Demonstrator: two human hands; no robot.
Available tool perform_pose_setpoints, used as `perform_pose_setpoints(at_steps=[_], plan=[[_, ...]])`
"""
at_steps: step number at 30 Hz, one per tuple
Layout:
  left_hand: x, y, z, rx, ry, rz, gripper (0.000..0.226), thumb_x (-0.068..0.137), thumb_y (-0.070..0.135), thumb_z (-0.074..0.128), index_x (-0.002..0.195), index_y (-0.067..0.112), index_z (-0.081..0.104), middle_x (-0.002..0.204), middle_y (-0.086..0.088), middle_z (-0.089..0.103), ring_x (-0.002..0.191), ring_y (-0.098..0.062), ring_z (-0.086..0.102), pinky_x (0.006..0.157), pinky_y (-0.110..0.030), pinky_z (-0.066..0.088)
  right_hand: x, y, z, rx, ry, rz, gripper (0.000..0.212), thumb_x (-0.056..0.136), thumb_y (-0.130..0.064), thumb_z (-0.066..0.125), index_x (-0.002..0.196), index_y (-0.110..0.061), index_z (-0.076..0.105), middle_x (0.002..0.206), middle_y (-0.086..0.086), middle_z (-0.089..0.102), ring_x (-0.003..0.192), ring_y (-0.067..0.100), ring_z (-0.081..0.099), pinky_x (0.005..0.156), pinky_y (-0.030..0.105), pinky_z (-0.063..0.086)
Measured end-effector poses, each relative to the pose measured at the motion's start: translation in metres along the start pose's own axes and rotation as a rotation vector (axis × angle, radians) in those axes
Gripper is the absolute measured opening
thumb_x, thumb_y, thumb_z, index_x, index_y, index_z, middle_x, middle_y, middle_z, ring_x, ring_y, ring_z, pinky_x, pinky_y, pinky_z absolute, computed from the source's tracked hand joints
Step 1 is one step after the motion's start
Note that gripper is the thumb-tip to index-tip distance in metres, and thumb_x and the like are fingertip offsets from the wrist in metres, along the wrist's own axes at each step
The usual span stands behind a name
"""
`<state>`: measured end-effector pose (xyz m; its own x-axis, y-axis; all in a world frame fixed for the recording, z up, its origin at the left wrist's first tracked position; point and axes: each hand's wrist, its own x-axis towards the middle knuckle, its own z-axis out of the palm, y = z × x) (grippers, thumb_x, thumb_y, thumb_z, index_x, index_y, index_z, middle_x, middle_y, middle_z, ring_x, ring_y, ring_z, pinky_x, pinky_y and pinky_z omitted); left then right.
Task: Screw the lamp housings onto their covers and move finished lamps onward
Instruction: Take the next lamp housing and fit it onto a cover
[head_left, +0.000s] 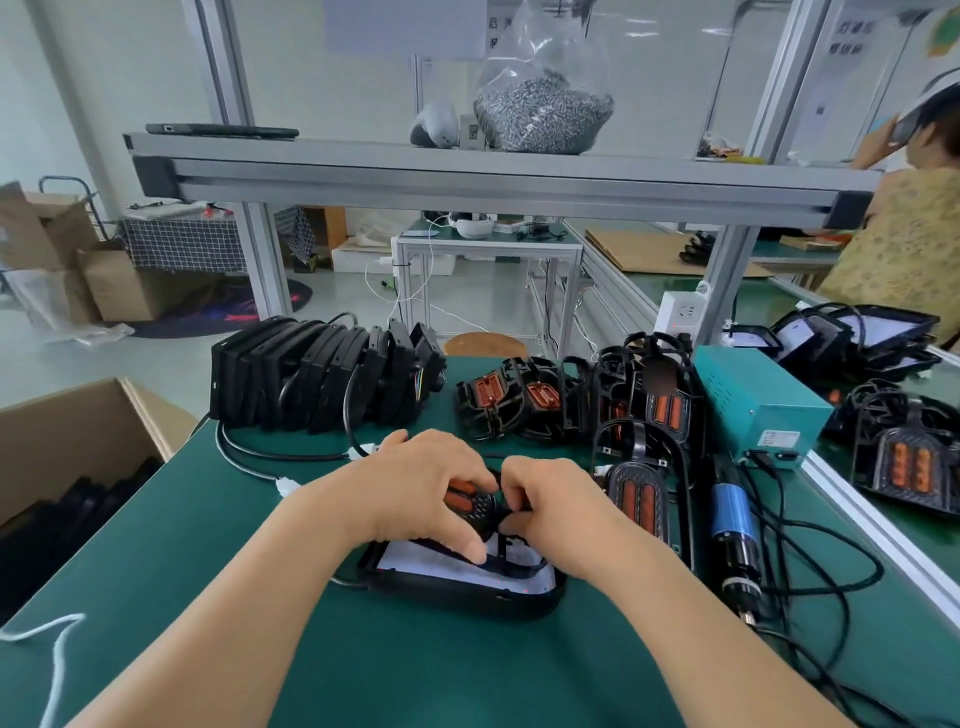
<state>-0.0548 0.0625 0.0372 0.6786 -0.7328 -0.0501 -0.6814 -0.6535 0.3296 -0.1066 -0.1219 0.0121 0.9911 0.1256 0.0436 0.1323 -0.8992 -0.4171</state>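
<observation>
A black lamp cover (462, 590) with a white inner face lies on the green table in front of me. Over it sits a black lamp housing (475, 506) with orange inserts. My left hand (421, 483) grips the housing's left side, thumb pressed down on the cover. My right hand (550, 512) pinches the housing's frame from the right. Both hands hide most of the housing. An electric screwdriver (732, 525) with a blue body lies to the right, untouched.
A row of black covers (322, 371) stands upright at the back left. Several housings (576, 397) are piled at the back centre. A teal power box (753, 402) and cables sit right. A cardboard box (67, 452) stands at the left. A screw bag (543, 111) rests on the shelf. A person (904, 234) stands far right.
</observation>
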Motion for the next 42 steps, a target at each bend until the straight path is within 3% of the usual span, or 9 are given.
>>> perform_pose_setpoints(at_steps=[5, 9, 18, 23, 30, 32, 35, 38, 42], plan=[[-0.006, -0.002, 0.001, -0.066, -0.179, -0.110, 0.085, 0.061, 0.057, 0.085, 0.136, 0.043, 0.048, 0.136, 0.020, 0.038, 0.128, -0.003, 0.037, 0.111, -0.035, 0.034, 0.000, 0.001, 0.003, 0.115, -0.022, 0.015, 0.039, 0.084, -0.016, 0.077, 0.068, -0.026, 0.043, 0.068, -0.007, 0.050, 0.059, 0.010, 0.043, 0.056, 0.029, 0.036], [-0.007, -0.004, 0.002, -0.034, -0.166, -0.147, 0.082, 0.060, 0.055, 0.084, 0.133, 0.047, 0.048, 0.128, 0.016, 0.042, 0.119, -0.010, 0.047, 0.104, -0.038, 0.044, 0.000, 0.000, 0.006, 0.192, -0.027, 0.004, 0.036, 0.082, -0.016, 0.079, 0.069, -0.025, 0.047, 0.069, -0.008, 0.051, 0.058, 0.010, 0.044, 0.056, 0.027, 0.037], [-0.005, -0.009, 0.009, -0.086, -0.224, -0.125, 0.086, 0.053, 0.067, 0.079, 0.132, 0.054, 0.049, 0.124, 0.034, 0.041, 0.120, 0.003, 0.044, 0.102, -0.028, 0.039, -0.004, 0.009, 0.002, 0.233, -0.134, 0.040, 0.028, 0.082, -0.021, 0.082, 0.075, -0.031, 0.057, 0.076, -0.012, 0.060, 0.064, 0.005, 0.052, 0.059, 0.020, 0.044], [-0.007, -0.010, 0.016, -0.140, -0.205, -0.125, 0.087, 0.052, 0.067, 0.081, 0.132, 0.053, 0.048, 0.127, 0.036, 0.040, 0.120, 0.006, 0.041, 0.098, -0.022, 0.036, -0.007, 0.017, -0.013, 0.281, -0.237, 0.087, 0.022, 0.084, -0.016, 0.080, 0.087, -0.032, 0.066, 0.097, -0.008, 0.071, 0.090, 0.012, 0.068, 0.088, 0.031, 0.057], [-0.014, -0.015, 0.020, -0.227, -0.178, -0.144, 0.080, 0.052, 0.067, 0.078, 0.126, 0.051, 0.053, 0.120, 0.041, 0.045, 0.109, 0.016, 0.046, 0.093, -0.016, 0.037, -0.008, 0.016, -0.013, 0.244, -0.250, 0.116, 0.011, 0.084, -0.019, 0.078, 0.088, -0.029, 0.074, 0.085, -0.009, 0.072, 0.080, 0.013, 0.068, 0.076, 0.029, 0.057], [-0.018, -0.021, 0.019, -0.289, -0.081, -0.172, 0.058, 0.058, 0.069, 0.070, 0.113, 0.054, 0.061, 0.112, 0.043, 0.053, 0.103, 0.020, 0.050, 0.093, -0.016, 0.039, -0.008, 0.015, -0.013, 0.232, -0.240, 0.130, 0.009, 0.086, -0.018, 0.076, 0.091, -0.025, 0.076, 0.087, -0.006, 0.073, 0.079, 0.016, 0.068, 0.078, 0.036, 0.061], [-0.020, -0.039, 0.018, -0.437, 0.282, -0.272, 0.013, 0.088, 0.050, 0.059, 0.095, 0.046, 0.070, 0.103, 0.034, 0.066, 0.103, 0.012, 0.058, 0.101, -0.025, 0.042, -0.008, 0.015, -0.012, 0.230, -0.233, 0.135, 0.010, 0.086, -0.014, 0.075, 0.091, -0.023, 0.074, 0.089, -0.001, 0.074, 0.082, 0.023, 0.072, 0.080, 0.044, 0.061], [-0.021, -0.053, 0.027, -0.640, 0.506, -0.463, 0.027, 0.101, 0.027, 0.047, 0.091, 0.041, 0.067, 0.100, 0.021, 0.069, 0.109, -0.006, 0.063, 0.101, -0.033, 0.041, -0.008, 0.015, -0.011, 0.213, -0.236, 0.126, 0.012, 0.086, -0.012, 0.073, 0.091, -0.023, 0.074, 0.088, 0.001, 0.075, 0.077, 0.021, 0.073, 0.077, 0.047, 0.062], [-0.017, -0.055, 0.053, -0.730, 0.448, -0.645, 0.022, 0.102, 0.028, 0.046, 0.094, 0.031, 0.067, 0.103, 0.008, 0.070, 0.104, -0.014, 0.062, 0.098, -0.034, 0.044, -0.007, 0.014, -0.010, 0.187, -0.248, 0.128, 0.013, 0.085, -0.012, 0.071, 0.090, -0.024, 0.073, 0.085, -0.004, 0.074, 0.066, 0.008, 0.068, 0.075, 0.042, 0.063]])
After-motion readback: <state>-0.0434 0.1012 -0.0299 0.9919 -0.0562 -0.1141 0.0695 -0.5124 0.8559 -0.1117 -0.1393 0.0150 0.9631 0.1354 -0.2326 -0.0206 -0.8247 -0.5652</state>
